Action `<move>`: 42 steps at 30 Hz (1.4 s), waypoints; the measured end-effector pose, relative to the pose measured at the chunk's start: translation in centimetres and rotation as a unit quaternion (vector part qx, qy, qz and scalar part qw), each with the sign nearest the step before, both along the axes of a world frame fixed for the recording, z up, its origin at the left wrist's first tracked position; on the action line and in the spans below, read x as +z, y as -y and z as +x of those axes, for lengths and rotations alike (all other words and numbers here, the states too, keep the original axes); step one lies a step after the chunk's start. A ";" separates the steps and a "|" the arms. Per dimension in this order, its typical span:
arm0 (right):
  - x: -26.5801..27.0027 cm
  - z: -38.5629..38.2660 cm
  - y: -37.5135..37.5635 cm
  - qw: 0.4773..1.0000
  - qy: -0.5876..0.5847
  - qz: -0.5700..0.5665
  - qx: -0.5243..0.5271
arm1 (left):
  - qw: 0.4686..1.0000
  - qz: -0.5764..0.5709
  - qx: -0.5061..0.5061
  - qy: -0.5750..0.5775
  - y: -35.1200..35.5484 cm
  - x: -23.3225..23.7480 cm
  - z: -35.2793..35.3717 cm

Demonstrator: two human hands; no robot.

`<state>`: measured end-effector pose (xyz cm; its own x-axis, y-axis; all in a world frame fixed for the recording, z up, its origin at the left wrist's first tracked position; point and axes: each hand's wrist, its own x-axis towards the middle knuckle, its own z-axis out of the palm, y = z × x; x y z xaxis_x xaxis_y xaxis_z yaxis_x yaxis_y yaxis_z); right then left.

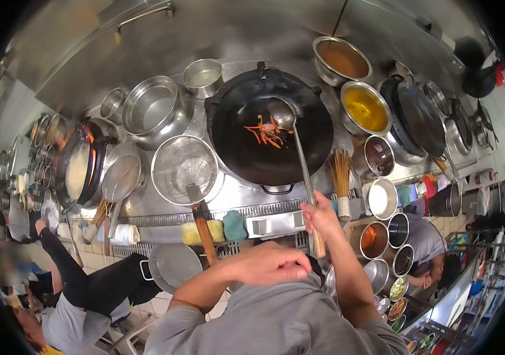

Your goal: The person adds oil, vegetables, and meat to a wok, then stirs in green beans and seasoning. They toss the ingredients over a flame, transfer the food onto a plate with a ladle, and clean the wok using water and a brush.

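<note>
My right hand [322, 220] is wrapped round the wooden grip of a long metal ladle [302, 160]. The ladle's bowl rests inside a large black wok [234, 155], beside a small heap of thin orange-red strips [269, 134] that look like carrot, with paler bits among them. My left hand [279, 263] hovers in front of my body, palm down, fingers loosely bent and thumb apart, with nothing visible in it. Nearest to that hand is the wooden handle of a wire-mesh strainer [185, 164], which lies left of the wok.
Metal pots [152, 109] stand left of the wok. To its right are a bowl of yellow oil [366, 110], a bowl of brown liquid [342, 59] and a bamboo brush [341, 177]. Flames show at another wok [78, 168]. People work at left [86, 325] and right [421, 242].
</note>
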<state>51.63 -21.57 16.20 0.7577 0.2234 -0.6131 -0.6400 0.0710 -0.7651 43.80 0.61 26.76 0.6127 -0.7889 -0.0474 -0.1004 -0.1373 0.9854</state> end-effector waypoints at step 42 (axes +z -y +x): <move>-4.7 4.6 3.6 0.986 0.119 -0.077 0.089 | 0.777 0.332 0.451 0.287 6.9 -17.4 7.4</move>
